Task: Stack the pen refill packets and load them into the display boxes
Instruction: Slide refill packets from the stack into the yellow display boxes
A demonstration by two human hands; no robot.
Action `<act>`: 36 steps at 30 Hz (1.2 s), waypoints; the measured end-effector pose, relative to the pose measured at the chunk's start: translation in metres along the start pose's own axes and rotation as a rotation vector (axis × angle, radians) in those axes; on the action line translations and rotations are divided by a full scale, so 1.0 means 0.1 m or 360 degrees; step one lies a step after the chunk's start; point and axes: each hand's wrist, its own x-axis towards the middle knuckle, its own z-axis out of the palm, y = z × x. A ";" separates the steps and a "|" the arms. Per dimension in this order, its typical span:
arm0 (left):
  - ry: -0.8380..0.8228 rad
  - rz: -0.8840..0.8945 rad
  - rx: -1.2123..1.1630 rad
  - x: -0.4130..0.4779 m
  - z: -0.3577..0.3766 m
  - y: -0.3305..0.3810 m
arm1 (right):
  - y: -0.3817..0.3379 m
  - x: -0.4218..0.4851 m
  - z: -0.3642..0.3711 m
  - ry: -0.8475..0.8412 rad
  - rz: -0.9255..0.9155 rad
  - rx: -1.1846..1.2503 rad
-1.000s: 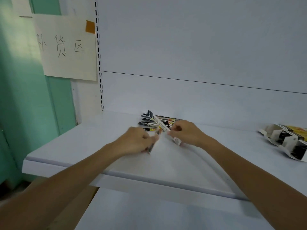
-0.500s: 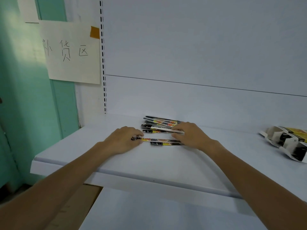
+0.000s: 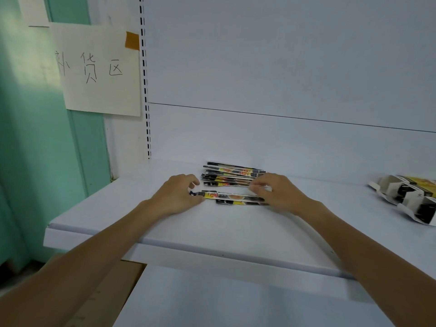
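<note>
refill packets [image 3: 232, 178] fanned flat on shelf [image 3: 141, 215], between the hands; left hand [image 3: 175, 197] pinching left end of front packet [image 3: 226, 196], right hand [image 3: 278, 194] curled on its right end; display boxes [image 3: 410, 199] well apart, far right

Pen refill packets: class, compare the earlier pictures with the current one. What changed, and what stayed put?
The front packets, held tilted up off the shelf a second ago, were lowered and now lie flat before the back pile. The left hand pinches their left end; the right hand curls over their right end. The back pile and the display boxes stayed put.
</note>
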 end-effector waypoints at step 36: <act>-0.0226 0.0109 -0.0151 0.09 0.14 0.25 | -0.04 -0.09 0.11 0.0145 0.0534 0.0104</act>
